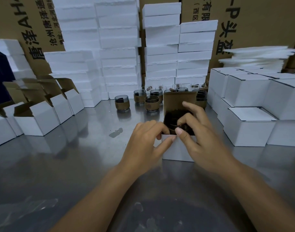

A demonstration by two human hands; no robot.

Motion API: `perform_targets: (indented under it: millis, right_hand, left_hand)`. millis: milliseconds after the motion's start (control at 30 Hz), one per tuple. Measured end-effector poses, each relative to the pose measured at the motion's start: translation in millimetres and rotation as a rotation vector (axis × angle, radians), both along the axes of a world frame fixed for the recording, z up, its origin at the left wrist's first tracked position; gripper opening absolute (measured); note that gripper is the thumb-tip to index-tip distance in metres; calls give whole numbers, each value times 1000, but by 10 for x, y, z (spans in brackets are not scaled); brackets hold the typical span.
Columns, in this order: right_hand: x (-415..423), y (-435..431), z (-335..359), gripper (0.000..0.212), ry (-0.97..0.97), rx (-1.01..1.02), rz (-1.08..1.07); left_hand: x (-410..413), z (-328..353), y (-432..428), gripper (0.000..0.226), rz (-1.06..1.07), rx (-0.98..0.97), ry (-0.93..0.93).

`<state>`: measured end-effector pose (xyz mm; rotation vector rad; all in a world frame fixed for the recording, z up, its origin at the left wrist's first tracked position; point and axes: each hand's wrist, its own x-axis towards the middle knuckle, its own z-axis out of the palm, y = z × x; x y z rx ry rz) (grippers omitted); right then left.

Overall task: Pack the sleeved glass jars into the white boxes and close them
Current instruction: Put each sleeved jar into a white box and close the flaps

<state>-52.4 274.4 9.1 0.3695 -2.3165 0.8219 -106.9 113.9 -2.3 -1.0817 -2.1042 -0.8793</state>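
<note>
Where both hands meet at frame centre: left hand [143, 141] pinches front wall of open white box [177, 153] on the bench [73, 164]; right hand [200, 133] grips sleeved glass jar [172, 119] inside it. Upper-left carton [31, 30] reads "唐泽AH4"; upper-right carton [247, 22], "头盔".

Left carton [34, 36], sideways black print: big "唐泽AH4", cut off at the top edge. Smaller lines beside it: "沧州唐泽通…" and "地址: 河北河间…", both partly hidden by foam stacks.
Right carton [260, 19], sideways: big "P头盔". Smaller fragments "有限" and "(西区", cut off.
</note>
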Motion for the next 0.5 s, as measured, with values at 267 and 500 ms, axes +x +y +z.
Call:
perform_targets:
  millis: [267,500]
  right_hand:
    - [9,-16,6,20,2,-9,-6]
    - [-42,-73,89,16,141,-754,-99]
  left_hand:
    - [-8,-4,-10,26,17,-6,30]
    - [61,69,-3,23,-61,228,-261]
